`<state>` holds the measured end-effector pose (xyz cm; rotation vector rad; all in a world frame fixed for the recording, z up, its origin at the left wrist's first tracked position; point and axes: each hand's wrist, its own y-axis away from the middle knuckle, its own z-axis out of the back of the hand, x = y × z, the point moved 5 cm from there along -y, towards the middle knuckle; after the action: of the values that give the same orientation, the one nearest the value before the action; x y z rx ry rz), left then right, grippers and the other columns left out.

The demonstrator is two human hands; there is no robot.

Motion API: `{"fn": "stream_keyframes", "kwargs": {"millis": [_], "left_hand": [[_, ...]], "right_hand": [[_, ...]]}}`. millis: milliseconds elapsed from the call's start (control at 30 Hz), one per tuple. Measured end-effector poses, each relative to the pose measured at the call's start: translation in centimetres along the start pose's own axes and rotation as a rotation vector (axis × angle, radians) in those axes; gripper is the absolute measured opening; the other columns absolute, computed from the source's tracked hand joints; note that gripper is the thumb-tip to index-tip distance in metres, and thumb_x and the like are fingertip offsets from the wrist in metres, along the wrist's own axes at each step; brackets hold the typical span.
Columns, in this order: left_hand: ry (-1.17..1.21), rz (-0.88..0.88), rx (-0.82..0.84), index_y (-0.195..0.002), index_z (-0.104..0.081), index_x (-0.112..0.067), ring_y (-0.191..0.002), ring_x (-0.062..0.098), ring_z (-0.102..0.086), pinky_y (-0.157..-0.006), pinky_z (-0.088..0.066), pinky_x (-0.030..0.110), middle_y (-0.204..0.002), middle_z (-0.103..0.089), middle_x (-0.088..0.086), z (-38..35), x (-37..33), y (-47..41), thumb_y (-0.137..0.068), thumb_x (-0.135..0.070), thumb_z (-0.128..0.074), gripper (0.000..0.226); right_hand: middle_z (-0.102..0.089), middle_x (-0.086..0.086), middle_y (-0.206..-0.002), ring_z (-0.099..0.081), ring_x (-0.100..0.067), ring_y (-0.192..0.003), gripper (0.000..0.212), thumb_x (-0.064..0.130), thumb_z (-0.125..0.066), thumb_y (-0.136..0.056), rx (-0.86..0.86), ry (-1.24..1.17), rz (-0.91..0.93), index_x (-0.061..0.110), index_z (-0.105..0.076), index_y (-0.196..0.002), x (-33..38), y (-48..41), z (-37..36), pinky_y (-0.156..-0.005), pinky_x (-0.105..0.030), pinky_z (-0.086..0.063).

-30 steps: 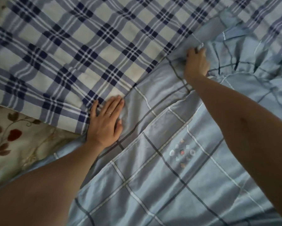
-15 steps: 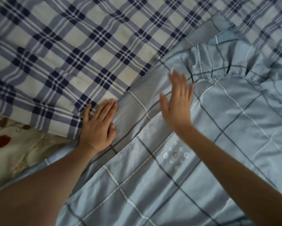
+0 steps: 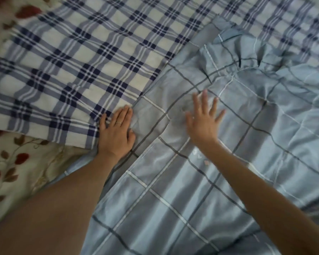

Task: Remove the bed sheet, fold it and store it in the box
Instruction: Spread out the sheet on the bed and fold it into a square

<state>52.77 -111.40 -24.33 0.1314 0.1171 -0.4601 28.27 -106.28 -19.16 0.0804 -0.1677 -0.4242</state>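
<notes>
Bed sheet (image 3: 228, 162): light blue-grey with a thin dark and white grid. It lies spread across the right and lower part of the bed, wrinkled. Its far corner (image 3: 247, 57) is gathered into pleats, with one flap turned up.

Left hand (image 3: 116, 133): flat, palm down, fingers straight and close together. It presses the bed sheet's left edge right where it meets the checked cloth (image 3: 72, 70). It grips nothing. There is a ring (image 3: 118, 122) on one finger.

Right hand (image 3: 203, 124): fingers straight and spread wide, palm down over the middle of the bed sheet, holding nothing. It is motion-blurred, so I cannot tell if the palm touches the fabric or is just above it.

The hands are near each other with a strip of sheet between them.

A small pale motif (image 3: 201, 157) on the bed sheet sits just beside the right wrist.

The checked cloth is navy, grey and white plaid. It covers the upper left and continues behind the gathered corner at top right.

A floral cover (image 3: 16, 172), cream with red flowers and brown leaves, shows under the checked cloth at lower left and again at top left.
</notes>
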Motion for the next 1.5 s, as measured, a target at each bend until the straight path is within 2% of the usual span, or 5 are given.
{"fn": "stream_keyframes", "kwargs": {"millis": [133,333,533,733,1500], "left_hand": [[-0.082,0.031,0.073,-0.151,-0.011,-0.015,-0.145,0.015,-0.013,-0.111,-0.005,0.059,-0.158,-0.010,0.001,0.1,-0.3,-0.1,-0.091,-0.037,-0.016,0.063],[-0.200,0.167,0.142,-0.151,0.001,-0.009,-0.144,0.024,0.015,-0.108,0.013,0.059,-0.156,0.016,0.011,3.1,-4.6,3.9,-0.100,-0.036,-0.020,0.061],[-0.155,-0.412,0.061,-0.149,-0.024,-0.018,-0.145,0.022,-0.014,-0.112,0.002,0.058,-0.157,-0.017,0.004,0.5,-7.3,22.3,-0.090,-0.045,-0.035,0.065],[-0.132,0.017,0.173,-0.150,-0.015,-0.024,-0.145,0.022,-0.012,-0.108,-0.001,0.063,-0.158,-0.013,0.004,-1.5,4.9,30.7,-0.098,-0.044,-0.024,0.057],[1.167,0.186,-0.157,-0.064,-0.054,-0.011,-0.052,0.005,-0.036,-0.052,-0.032,0.014,-0.056,-0.040,0.001,10.2,-5.8,42.5,-0.073,-0.019,-0.077,0.026]], "right_hand": [[-0.014,0.004,-0.158,-0.013,-0.041,-0.143,0.061,0.060,-0.023,-0.094,0.207,0.165,0.912,0.040,-0.006,-0.149,3.0,16.9,-4.8,-0.103,-0.075,-0.010],[-0.001,-0.006,-0.160,0.001,-0.036,-0.145,0.064,0.047,-0.024,-0.098,0.107,0.144,-0.494,0.019,-0.008,-0.153,-14.9,17.7,-0.7,-0.111,-0.066,0.003],[-0.012,0.006,-0.158,-0.019,-0.038,-0.142,0.062,0.059,-0.024,-0.093,0.240,0.260,0.686,0.036,-0.013,-0.150,-3.0,28.5,-4.0,-0.104,-0.073,-0.015],[-0.003,-0.002,-0.160,-0.009,-0.038,-0.143,0.069,0.058,-0.020,-0.095,0.329,0.320,-0.275,0.022,-0.006,-0.152,-15.8,31.0,-1.9,-0.111,-0.065,0.002],[-0.060,-0.013,-0.110,-0.048,-0.031,-0.112,0.032,0.005,-0.045,-0.082,-0.251,0.060,-0.360,0.012,-0.066,-0.104,-10.9,33.8,9.6,-0.106,-0.040,-0.021]]}}
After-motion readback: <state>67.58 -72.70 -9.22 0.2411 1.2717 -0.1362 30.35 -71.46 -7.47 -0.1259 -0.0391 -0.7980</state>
